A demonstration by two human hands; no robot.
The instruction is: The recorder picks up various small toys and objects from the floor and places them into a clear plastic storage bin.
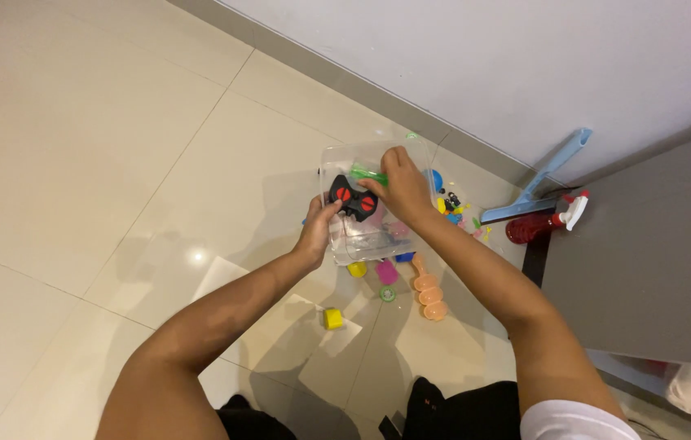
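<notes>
Tiled floor (pixel 77 163) — both hands (pixel 362 208) grip a black-red controller (pixel 354 200) over a clear bin (pixel 378 236), contents blurred.

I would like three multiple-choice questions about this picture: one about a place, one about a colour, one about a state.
1. Where does the yellow block lie?
A. on the floor, nearer the person than the box
B. inside the box
C. on the grey ledge

2. What colour is the spray bottle by the wall?
A. green
B. red with a white nozzle
C. black

3. How is the black and red toy held?
A. it lies free on the floor
B. by the right hand alone
C. by both hands, over the clear box

Answers:
1 A: the block sits on bare tile, apart from the box.
2 B: its body is red and its top white.
3 C: the left hand grips its left end and the right hand its right end.
</notes>
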